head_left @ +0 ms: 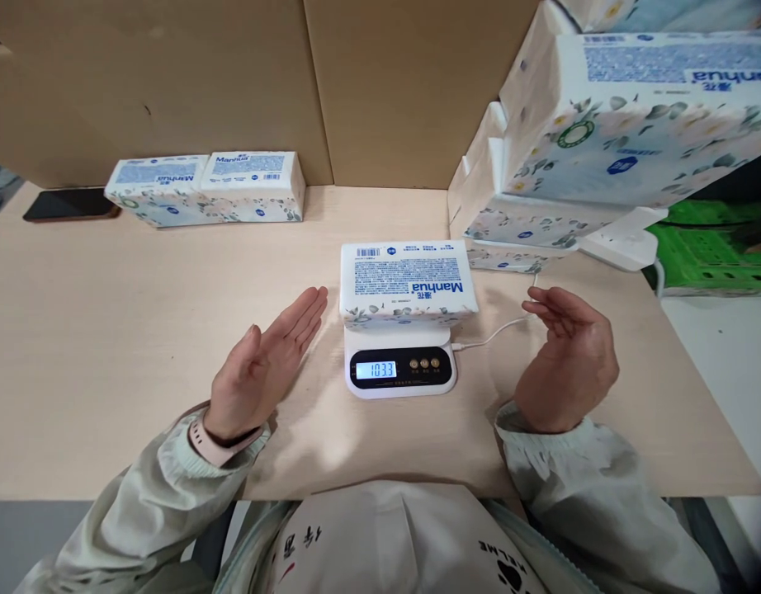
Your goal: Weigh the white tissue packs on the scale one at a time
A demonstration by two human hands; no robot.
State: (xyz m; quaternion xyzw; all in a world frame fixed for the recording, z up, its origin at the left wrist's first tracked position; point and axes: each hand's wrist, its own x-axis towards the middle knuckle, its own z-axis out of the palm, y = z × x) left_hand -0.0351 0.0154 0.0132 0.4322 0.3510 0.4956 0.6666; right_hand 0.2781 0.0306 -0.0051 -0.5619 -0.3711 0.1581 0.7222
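Note:
A pack of tissues (408, 280) with blue print and a flower pattern lies flat on a small white digital scale (399, 340) in front of me. The lit display (376, 370) appears to read 103.3. To the left of the pack, my left hand (262, 363) is held with fingers straight and thumb apart, touching nothing. My right hand (566, 359) is off to the right, its fingers slightly bent and its palm turned inward, also holding nothing. Both hands are apart from the pack and the scale.
Two tissue packs (207, 190) stand end to end at the back left, beside a dark phone (71, 204). Stacked tissue packs (634, 124) rise at the back right, near a green crate (715, 247). A cardboard wall (232, 82) closes the back. A white cable (495, 332) runs from the scale.

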